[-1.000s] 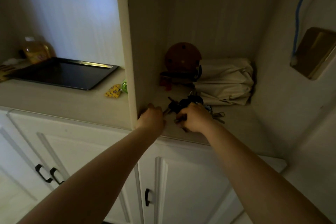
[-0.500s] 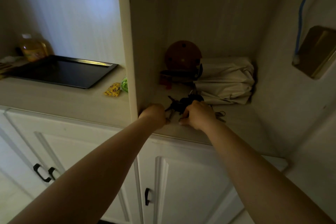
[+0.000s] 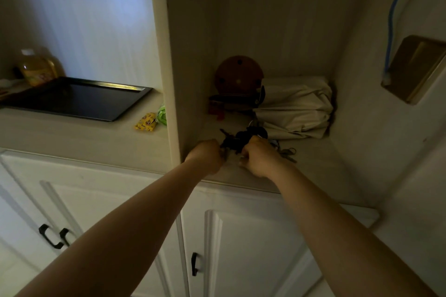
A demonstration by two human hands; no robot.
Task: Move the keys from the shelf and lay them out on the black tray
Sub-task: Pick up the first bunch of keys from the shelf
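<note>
Keys [image 3: 243, 138] looked hard, jangly, tangled; our left hand [image 3: 208, 155] and right hand [image 3: 259, 158] curled around them, grip perhaps incomplete.

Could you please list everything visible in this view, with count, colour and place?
keys: one dark bunch, black heads, on the shelf between the hands; a few loose silvery ones just right of it
tray: one, black, on the counter at left, nothing on it
bottle: one, yellowish, behind the tray
packet: one, yellow, on the counter by the shelf wall
green item: one, partly hidden by the wall
round object: one, reddish brown, at the shelf's back
cloth bundle: one, cream, back right of the shelf
cable: one, blue, on the right wall
left hand: closed, at the bunch's left edge
right hand: closed over the bunch
</note>
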